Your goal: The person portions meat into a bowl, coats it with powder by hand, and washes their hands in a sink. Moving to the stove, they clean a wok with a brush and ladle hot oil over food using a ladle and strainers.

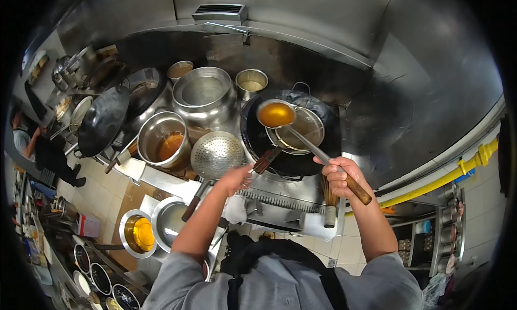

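My right hand (344,178) is closed around the wooden handle of a long metal ladle (306,140). The ladle's bowl holds golden-orange liquid (277,115) and hangs above a black wok (253,135). Inside the wok's rim, partly under the ladle, is a round wire-rimmed strainer (309,128) with a dark wooden handle. My left hand (237,179) has its fingers curled at the end of that handle. Just left of it rests a round perforated skimmer (217,155), its handle pointing toward me.
Left of the wok stand a big steel pot (203,89), a pot of reddish-brown liquid (163,140) and a small pot (251,81). A bamboo brush (329,202) lies at the stove's front right. Lower left is a bowl of yellow oil (141,234). Another person (40,148) stands far left.
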`<action>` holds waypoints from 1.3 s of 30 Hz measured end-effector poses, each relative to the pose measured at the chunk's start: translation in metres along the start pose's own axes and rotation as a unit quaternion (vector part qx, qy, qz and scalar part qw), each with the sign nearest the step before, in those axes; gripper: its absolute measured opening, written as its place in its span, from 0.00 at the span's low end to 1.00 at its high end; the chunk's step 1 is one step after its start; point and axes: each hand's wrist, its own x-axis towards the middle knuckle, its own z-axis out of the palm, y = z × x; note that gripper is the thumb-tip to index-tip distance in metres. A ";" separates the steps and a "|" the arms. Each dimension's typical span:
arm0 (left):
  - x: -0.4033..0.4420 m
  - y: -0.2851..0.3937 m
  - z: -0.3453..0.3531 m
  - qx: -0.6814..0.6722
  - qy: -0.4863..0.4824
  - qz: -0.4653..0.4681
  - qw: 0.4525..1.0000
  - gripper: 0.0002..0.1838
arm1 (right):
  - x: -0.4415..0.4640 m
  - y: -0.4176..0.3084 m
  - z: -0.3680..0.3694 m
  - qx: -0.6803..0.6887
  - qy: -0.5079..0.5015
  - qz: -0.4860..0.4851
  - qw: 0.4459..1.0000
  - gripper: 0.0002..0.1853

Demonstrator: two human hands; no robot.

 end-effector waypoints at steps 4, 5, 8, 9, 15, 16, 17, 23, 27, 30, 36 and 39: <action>0.039 0.028 0.016 -0.219 -0.221 -0.179 0.933 0.31 | -0.013 -0.016 -0.021 -0.245 0.216 -0.097 0.940 0.06; 0.048 0.034 0.023 -0.217 -0.225 -0.175 0.934 0.31 | -0.013 -0.018 -0.027 -0.327 0.266 -0.129 0.898 0.06; 0.071 0.052 0.059 -0.219 -0.222 -0.213 0.926 0.27 | -0.024 -0.026 -0.028 -0.396 0.294 -0.159 0.855 0.07; 0.053 0.074 0.082 -0.193 -0.176 -0.219 0.940 0.20 | -0.029 -0.027 -0.024 -0.453 0.314 -0.176 0.816 0.07; 0.070 0.053 0.124 -0.108 -0.174 -0.145 0.968 0.09 | -0.062 -0.041 0.012 -0.640 0.312 -0.241 0.660 0.17; 0.061 0.053 0.120 -0.069 -0.181 -0.128 0.973 0.09 | -0.069 -0.042 0.022 -0.670 0.311 -0.254 0.624 0.19; 0.053 0.052 0.118 -0.030 -0.187 -0.113 0.975 0.09 | -0.076 -0.043 0.029 -0.698 0.311 -0.266 0.588 0.21; -0.009 0.072 0.117 -0.031 -0.084 -0.039 0.995 0.09 | -0.090 -0.041 0.056 -0.729 0.278 -0.261 0.569 0.25; -0.018 0.082 0.102 0.010 -0.052 -0.009 0.999 0.08 | -0.055 -0.029 0.010 -0.725 0.238 -0.311 0.567 0.26; -0.027 0.072 0.082 -0.009 -0.021 0.007 1.000 0.08 | -0.039 -0.010 0.002 -0.701 0.291 -0.208 0.617 0.28; -0.073 0.046 0.004 -0.003 0.039 0.095 0.995 0.08 | 0.027 0.006 -0.002 -0.792 0.269 -0.420 0.351 0.32; -0.132 0.043 -0.045 -0.017 0.135 0.144 0.980 0.09 | 0.061 0.031 0.030 -0.531 0.140 -0.344 0.761 0.41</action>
